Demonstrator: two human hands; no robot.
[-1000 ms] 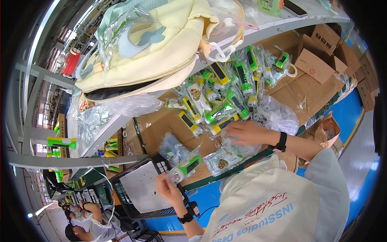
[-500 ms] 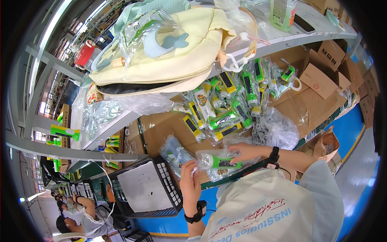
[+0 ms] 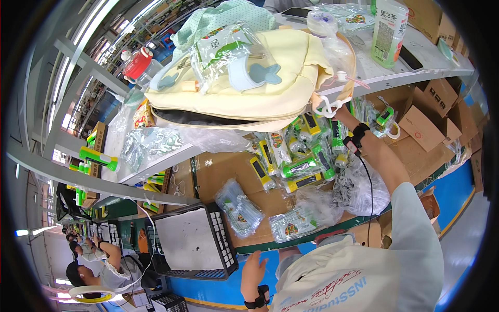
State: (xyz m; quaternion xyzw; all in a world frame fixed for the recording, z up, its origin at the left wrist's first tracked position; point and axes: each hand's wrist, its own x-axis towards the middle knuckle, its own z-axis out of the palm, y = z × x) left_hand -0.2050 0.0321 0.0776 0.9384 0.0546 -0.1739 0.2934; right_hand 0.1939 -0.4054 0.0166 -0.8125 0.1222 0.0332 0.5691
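My right hand (image 3: pixel 340 113) reaches far across the cardboard-covered bench to the back of a heap of green and yellow flashlights (image 3: pixel 301 167), many in clear bags. Its fingers are mostly hidden by the overhanging backpack's white clip (image 3: pixel 327 106) and the heap, so whatever they touch does not show. Low in front of the bench edge hangs my left hand (image 3: pixel 253 271), empty, fingers apart. Between the hands lie two stacks of flat printed plastic bags, a left stack (image 3: pixel 239 209) and a right stack (image 3: pixel 295 223). Crumpled clear bags with white cords (image 3: pixel 366 187) rest beside the heap.
A cream backpack (image 3: pixel 234 93) sits on the shelf above the bench, beside a drink bottle (image 3: pixel 389 36) and a phone (image 3: pixel 410 58). A black crate (image 3: pixel 223 244) stands left of the bench. Open cardboard boxes (image 3: pixel 421 132) are at the right. A co-worker (image 3: pixel 112 273) is at far left.
The bagged flashlight that was between my hands is no longer in them. My right hand has gone up and away to the heap; my left has dropped toward me. The view has shifted.
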